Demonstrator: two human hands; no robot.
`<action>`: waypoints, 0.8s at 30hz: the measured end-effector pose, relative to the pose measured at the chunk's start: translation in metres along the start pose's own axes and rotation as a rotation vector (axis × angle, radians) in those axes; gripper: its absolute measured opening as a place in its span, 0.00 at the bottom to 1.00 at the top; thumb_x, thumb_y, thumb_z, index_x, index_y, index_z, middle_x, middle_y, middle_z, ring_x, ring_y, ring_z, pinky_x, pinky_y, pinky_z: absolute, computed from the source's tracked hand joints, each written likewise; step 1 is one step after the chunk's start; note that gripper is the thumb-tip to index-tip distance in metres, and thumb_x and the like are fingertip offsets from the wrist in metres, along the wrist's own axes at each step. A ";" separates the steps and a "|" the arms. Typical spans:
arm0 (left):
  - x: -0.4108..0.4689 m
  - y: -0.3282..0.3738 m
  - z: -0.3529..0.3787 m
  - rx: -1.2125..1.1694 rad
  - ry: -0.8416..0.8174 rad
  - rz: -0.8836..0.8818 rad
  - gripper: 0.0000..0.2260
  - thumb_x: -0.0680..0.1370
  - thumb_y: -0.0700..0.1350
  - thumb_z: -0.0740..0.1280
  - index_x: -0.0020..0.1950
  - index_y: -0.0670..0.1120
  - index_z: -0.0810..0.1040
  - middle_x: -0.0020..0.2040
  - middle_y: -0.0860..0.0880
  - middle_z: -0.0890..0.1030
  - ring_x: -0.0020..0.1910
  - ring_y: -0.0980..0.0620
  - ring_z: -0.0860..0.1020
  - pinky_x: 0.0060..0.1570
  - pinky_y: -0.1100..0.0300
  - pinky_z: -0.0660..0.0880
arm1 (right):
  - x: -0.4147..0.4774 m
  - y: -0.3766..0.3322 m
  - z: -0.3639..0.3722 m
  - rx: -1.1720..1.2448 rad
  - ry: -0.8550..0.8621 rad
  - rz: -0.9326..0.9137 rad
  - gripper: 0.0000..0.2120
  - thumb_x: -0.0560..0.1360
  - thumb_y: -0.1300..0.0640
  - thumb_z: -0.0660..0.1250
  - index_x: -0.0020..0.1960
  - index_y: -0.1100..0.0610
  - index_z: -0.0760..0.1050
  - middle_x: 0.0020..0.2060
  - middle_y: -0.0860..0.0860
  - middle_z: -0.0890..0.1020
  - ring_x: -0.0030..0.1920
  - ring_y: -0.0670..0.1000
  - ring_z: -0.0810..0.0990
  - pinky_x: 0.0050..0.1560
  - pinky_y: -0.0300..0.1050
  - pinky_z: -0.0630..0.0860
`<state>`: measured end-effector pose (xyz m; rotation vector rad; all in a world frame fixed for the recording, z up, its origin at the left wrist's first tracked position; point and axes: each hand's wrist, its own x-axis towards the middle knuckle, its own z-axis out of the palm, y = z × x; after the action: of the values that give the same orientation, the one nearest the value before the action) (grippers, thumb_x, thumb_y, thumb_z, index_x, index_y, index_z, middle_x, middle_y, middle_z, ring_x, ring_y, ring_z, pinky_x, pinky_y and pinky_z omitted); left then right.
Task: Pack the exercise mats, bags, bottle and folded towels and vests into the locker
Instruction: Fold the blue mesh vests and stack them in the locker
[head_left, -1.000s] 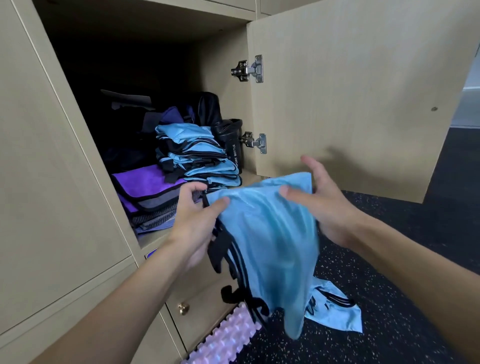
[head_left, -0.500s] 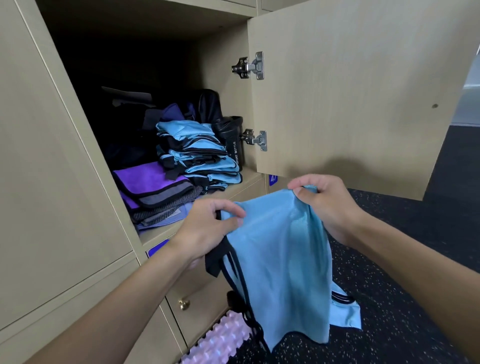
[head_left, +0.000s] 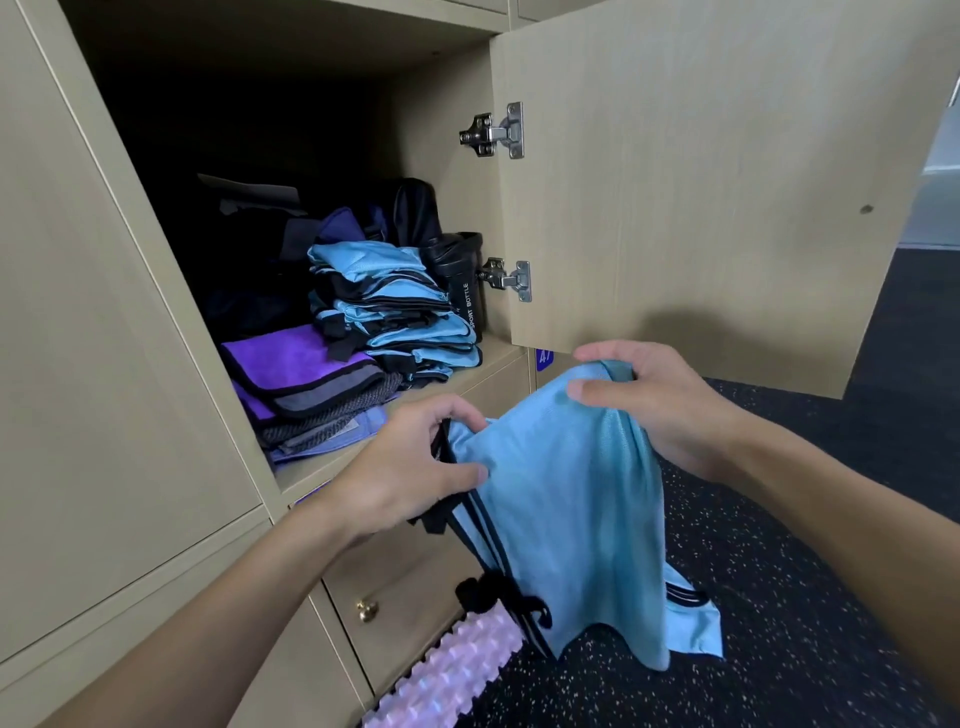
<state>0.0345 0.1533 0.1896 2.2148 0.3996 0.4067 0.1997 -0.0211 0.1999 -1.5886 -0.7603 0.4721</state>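
Both hands (head_left: 415, 467) (head_left: 654, 400) pinched the vest (head_left: 566, 519) by its top edge, hanging lengthwise below, the locker (head_left: 332, 467) up-left.

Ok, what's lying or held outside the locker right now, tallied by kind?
Blue vests: 2, the held vest and the floor vest
Pink ridged roll: 1
Total: 3

Pale wood lockers (head_left: 104, 312), one door (head_left: 701, 182) standing open rightward on two steel hinges (head_left: 498, 130). Dark speckled floor (head_left: 753, 654) below, brass knob (head_left: 367, 609) on a lower front. Daylight at right edge.
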 end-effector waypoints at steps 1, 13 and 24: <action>0.000 -0.001 -0.001 -0.059 0.040 0.006 0.11 0.71 0.38 0.76 0.47 0.51 0.78 0.41 0.36 0.79 0.35 0.50 0.74 0.40 0.52 0.74 | -0.001 -0.001 -0.003 0.025 -0.093 0.041 0.19 0.72 0.66 0.73 0.61 0.53 0.77 0.57 0.57 0.81 0.54 0.53 0.83 0.58 0.47 0.79; 0.004 0.005 -0.010 -0.334 0.186 -0.134 0.09 0.81 0.38 0.65 0.45 0.46 0.82 0.40 0.40 0.83 0.34 0.46 0.77 0.32 0.59 0.71 | 0.005 0.012 -0.004 0.005 -0.003 -0.037 0.06 0.75 0.69 0.69 0.46 0.60 0.77 0.36 0.56 0.78 0.37 0.52 0.75 0.37 0.44 0.72; 0.002 0.004 -0.019 0.207 -0.159 -0.031 0.16 0.66 0.48 0.79 0.52 0.57 0.81 0.51 0.52 0.81 0.44 0.51 0.81 0.47 0.49 0.80 | 0.005 0.003 -0.006 0.022 0.111 0.001 0.04 0.72 0.63 0.74 0.45 0.63 0.83 0.42 0.60 0.85 0.39 0.52 0.83 0.42 0.46 0.81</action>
<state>0.0296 0.1642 0.2046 2.4183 0.4046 0.1772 0.2078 -0.0216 0.1990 -1.5812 -0.6681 0.3888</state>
